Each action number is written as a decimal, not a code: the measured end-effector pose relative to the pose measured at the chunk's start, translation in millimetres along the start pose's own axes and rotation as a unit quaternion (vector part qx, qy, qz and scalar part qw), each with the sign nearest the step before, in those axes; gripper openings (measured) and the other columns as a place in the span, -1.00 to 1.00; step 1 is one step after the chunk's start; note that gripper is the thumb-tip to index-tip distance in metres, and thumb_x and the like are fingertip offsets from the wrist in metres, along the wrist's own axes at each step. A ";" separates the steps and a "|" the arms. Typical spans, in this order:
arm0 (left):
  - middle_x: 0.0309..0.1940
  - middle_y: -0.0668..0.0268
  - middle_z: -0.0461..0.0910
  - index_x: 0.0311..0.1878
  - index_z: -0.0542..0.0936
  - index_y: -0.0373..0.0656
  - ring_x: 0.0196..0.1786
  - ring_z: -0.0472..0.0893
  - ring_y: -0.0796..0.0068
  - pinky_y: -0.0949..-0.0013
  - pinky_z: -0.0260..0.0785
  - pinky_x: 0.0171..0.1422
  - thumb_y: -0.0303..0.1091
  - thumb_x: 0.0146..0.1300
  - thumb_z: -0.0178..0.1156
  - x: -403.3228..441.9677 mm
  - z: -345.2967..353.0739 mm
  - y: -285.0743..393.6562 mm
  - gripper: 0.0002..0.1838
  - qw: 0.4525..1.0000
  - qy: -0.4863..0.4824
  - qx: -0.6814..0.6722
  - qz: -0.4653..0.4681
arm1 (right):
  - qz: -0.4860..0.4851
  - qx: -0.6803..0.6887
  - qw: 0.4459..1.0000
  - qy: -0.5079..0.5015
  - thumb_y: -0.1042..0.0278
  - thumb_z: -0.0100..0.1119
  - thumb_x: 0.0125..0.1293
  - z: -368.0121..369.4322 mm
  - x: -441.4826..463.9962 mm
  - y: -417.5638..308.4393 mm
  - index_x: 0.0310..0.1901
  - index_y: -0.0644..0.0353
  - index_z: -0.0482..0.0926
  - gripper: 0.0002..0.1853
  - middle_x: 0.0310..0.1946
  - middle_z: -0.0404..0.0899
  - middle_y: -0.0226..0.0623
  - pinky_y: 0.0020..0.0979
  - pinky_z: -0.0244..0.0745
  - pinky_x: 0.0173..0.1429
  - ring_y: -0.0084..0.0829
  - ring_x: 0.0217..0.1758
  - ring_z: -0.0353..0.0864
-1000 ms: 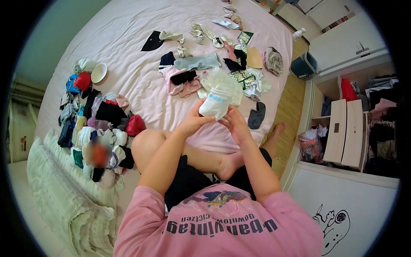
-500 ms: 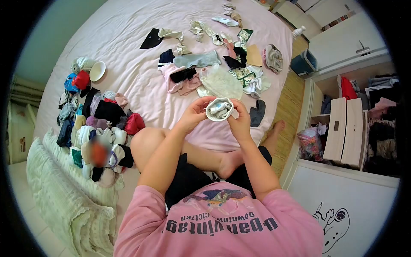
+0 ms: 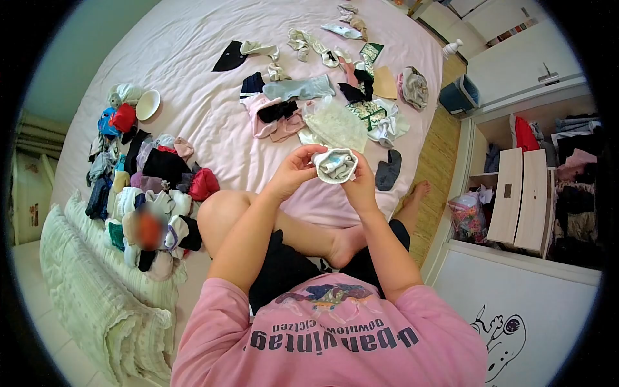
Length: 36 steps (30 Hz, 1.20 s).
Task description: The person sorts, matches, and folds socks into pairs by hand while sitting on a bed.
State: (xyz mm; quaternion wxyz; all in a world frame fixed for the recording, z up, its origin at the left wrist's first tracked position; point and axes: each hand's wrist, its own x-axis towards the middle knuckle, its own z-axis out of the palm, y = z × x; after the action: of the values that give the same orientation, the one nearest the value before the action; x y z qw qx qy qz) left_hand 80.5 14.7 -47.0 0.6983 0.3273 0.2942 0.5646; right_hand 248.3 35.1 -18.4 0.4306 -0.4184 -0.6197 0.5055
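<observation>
In front of my lap, my left hand (image 3: 295,171) and my right hand (image 3: 362,185) hold a rolled-up white and grey sock (image 3: 336,166) between them. Its round white cuff is stretched wide and faces up, with folded grey-white fabric bunched inside. The fingers of both hands close on opposite sides of the rim. Just beyond it lies a pale, lacy or translucent bag-like piece (image 3: 333,124). To the right of my right hand rests a dark grey sock (image 3: 388,170) on the bed.
A pile of rolled socks and small clothes (image 3: 164,166) sits at left, beside a white bowl (image 3: 148,105). Loose socks, including a grey one (image 3: 298,88), spread across the bed sheet (image 3: 193,39). Folded bedding (image 3: 97,297) lies at lower left. Open drawers (image 3: 506,193) stand at right.
The sock's cuff has turned slightly and shifted a little to the right, its opening looking wider. Both hands keep hold of it.
</observation>
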 end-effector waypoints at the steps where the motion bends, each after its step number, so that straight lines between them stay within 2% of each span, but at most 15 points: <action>1: -0.04 0.35 0.43 0.03 0.41 -0.18 0.01 0.42 0.57 0.47 0.27 0.14 -0.60 0.03 0.18 -0.3 0.7 0.4 -0.57 1.000 0.004 0.000 0.003 | 0.003 0.001 1.000 -0.001 0.71 0.13 -0.04 -0.1 -0.1 0.9 0.03 0.25 0.36 -0.50 -0.11 0.47 -0.36 -0.52 0.32 0.08 -0.52 -0.01 0.43; 6: -0.02 0.35 0.41 0.04 0.40 -0.20 0.04 0.41 0.56 0.46 0.26 0.15 -0.61 0.04 0.18 -1.0 1.7 2.0 -0.56 1.000 0.000 0.000 0.005 | 0.019 -0.007 1.000 -0.003 0.68 0.13 -0.01 -1.3 -0.5 6.1 0.00 0.26 0.39 -0.54 -0.13 0.47 -0.37 -0.53 0.35 0.02 -0.54 -0.08 0.45; 10: -0.03 0.31 0.44 0.04 0.39 -0.22 -0.01 0.45 0.55 0.43 0.31 0.08 -0.56 0.06 0.19 -3.8 7.9 2.7 -0.58 0.999 0.037 0.019 -0.007 | 0.033 -0.004 0.999 -0.026 0.61 0.13 0.06 -3.1 -0.1 7.0 -0.04 0.29 0.43 -0.64 -0.22 0.51 -0.37 -0.57 0.37 -0.09 -0.61 -0.21 0.47; 15: -0.13 0.24 0.51 0.02 0.40 -0.28 -0.12 0.53 0.49 0.40 0.38 -0.01 -0.31 0.22 0.09 -3.6 1.7 0.6 -0.66 0.987 0.114 0.057 -0.099 | 0.173 0.089 0.979 -0.068 0.47 0.09 0.19 -3.0 -0.5 12.1 -0.10 0.34 0.45 -0.75 -0.30 0.54 -0.36 -0.60 0.38 -0.15 -0.64 -0.29 0.48; 16: -0.15 0.24 0.52 0.01 0.40 -0.28 -0.14 0.54 0.47 0.40 0.40 -0.03 -0.27 0.24 0.06 -2.7 0.5 -0.4 -0.66 0.988 0.121 0.004 -0.095 | 0.193 0.099 0.973 -0.076 0.45 0.08 0.21 -3.5 -0.8 13.8 -0.10 0.34 0.46 -0.76 -0.31 0.54 -0.35 -0.60 0.39 -0.16 -0.64 -0.29 0.49; 19: -0.19 0.23 0.55 -0.03 0.41 -0.28 -0.18 0.57 0.44 0.39 0.43 -0.08 -0.20 0.28 0.01 -2.7 -0.7 0.4 -0.66 0.979 0.128 -0.129 -0.090 | 0.292 0.285 0.911 -0.052 0.41 0.09 0.21 4.5 -4.8 5.9 -0.12 0.31 0.48 -0.77 -0.28 0.55 -0.33 -0.56 0.43 -0.16 -0.60 -0.26 0.52; 22: -0.17 0.23 0.54 -0.04 0.42 -0.26 -0.17 0.57 0.45 0.38 0.43 -0.07 -0.23 0.27 0.02 -3.9 0.8 5.6 -0.69 0.971 0.116 -0.187 -0.095 | 0.309 0.364 0.877 -0.052 0.41 0.05 0.24 13.0 -6.1 -0.4 -0.10 0.32 0.46 -0.77 -0.22 0.55 -0.31 -0.45 0.43 -0.03 -0.50 -0.17 0.54; 25: -0.12 0.23 0.52 -0.01 0.40 -0.25 -0.12 0.55 0.44 0.35 0.42 -0.04 -0.17 0.29 -0.02 -2.8 1.7 8.7 -0.64 0.971 0.113 -0.191 -0.091 | 0.298 0.326 0.896 -0.039 0.40 0.10 0.21 15.5 -2.1 1.9 -0.15 0.27 0.50 -0.80 -0.28 0.56 -0.34 -0.51 0.45 -0.16 -0.57 -0.24 0.53; 27: -0.08 0.24 0.50 0.03 0.38 -0.23 -0.06 0.53 0.43 0.30 0.41 -0.01 -0.06 0.30 -0.07 0.6 0.4 5.9 -0.57 0.972 0.123 -0.183 -0.079 | 0.258 0.276 0.926 0.011 0.39 0.11 0.20 13.1 -1.3 13.7 -0.16 0.27 0.49 -0.80 -0.29 0.55 -0.34 -0.50 0.46 -0.17 -0.56 -0.25 0.53; 29: -0.05 0.29 0.48 0.06 0.38 -0.17 -0.03 0.50 0.46 0.30 0.39 0.02 -0.03 0.29 -0.08 4.3 -5.7 -8.9 -0.56 0.988 0.079 -0.120 -0.058 | 0.225 0.231 0.945 0.056 0.36 0.12 0.18 11.3 1.1 28.2 -0.17 0.25 0.49 -0.79 -0.31 0.54 -0.35 -0.48 0.47 -0.17 -0.53 -0.26 0.52; 30: -0.06 0.35 0.48 0.08 0.37 -0.11 -0.04 0.49 0.51 0.36 0.38 0.01 -0.12 0.25 0.03 6.6 -15.1 -20.6 -0.60 0.992 0.075 -0.035 -0.099 | 0.226 0.230 0.943 0.083 0.35 0.13 0.18 16.9 4.7 16.4 -0.15 0.25 0.48 -0.77 -0.29 0.53 -0.35 -0.46 0.47 -0.15 -0.50 -0.25 0.53; 31: -0.07 0.39 0.48 0.08 0.38 -0.11 -0.05 0.48 0.56 0.40 0.38 0.00 -0.24 0.19 0.11 0.9 -10.3 -14.7 -0.61 0.994 0.074 0.004 -0.084 | 0.224 0.251 0.938 0.079 0.38 0.06 0.23 16.7 8.6 19.8 -0.10 0.19 0.42 -0.79 -0.17 0.49 -0.34 -0.42 0.47 -0.09 -0.47 -0.17 0.50; 32: -0.09 0.40 0.49 0.08 0.39 -0.12 -0.09 0.49 0.59 0.44 0.38 -0.03 -0.33 0.15 0.16 -2.7 -8.6 -11.4 -0.60 0.995 0.070 -0.034 -0.064 | 0.216 0.259 0.939 0.073 0.38 0.03 0.25 17.4 10.5 24.6 -0.09 0.19 0.41 -0.79 -0.18 0.49 -0.34 -0.42 0.47 -0.09 -0.47 -0.16 0.50; 35: -0.16 0.35 0.53 0.03 0.44 -0.19 -0.17 0.53 0.61 0.51 0.38 -0.08 -0.35 0.13 0.19 -15.5 -10.3 3.9 -0.62 0.988 0.133 -0.067 -0.033 | 0.221 0.255 0.941 0.017 0.32 0.03 0.26 32.6 16.0 9.1 -0.12 0.17 0.43 -0.80 -0.25 0.53 -0.37 -0.45 0.48 -0.13 -0.51 -0.23 0.53; 36: -0.17 0.35 0.54 0.01 0.45 -0.20 -0.19 0.53 0.61 0.52 0.39 -0.09 -0.35 0.13 0.19 -22.5 -8.1 20.2 -0.64 0.988 0.144 -0.062 -0.016 | 0.232 0.265 0.936 0.011 0.35 0.02 0.26 40.5 16.4 0.6 -0.11 0.18 0.44 -0.80 -0.27 0.54 -0.37 -0.52 0.45 -0.23 -0.54 -0.27 0.53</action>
State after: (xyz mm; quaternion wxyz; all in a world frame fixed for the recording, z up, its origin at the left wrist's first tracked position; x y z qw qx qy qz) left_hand 57.8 -3.4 -35.1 0.6763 0.1945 0.3610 0.6119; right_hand 205.0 40.0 -22.0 0.4034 -0.4273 -0.3440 0.7324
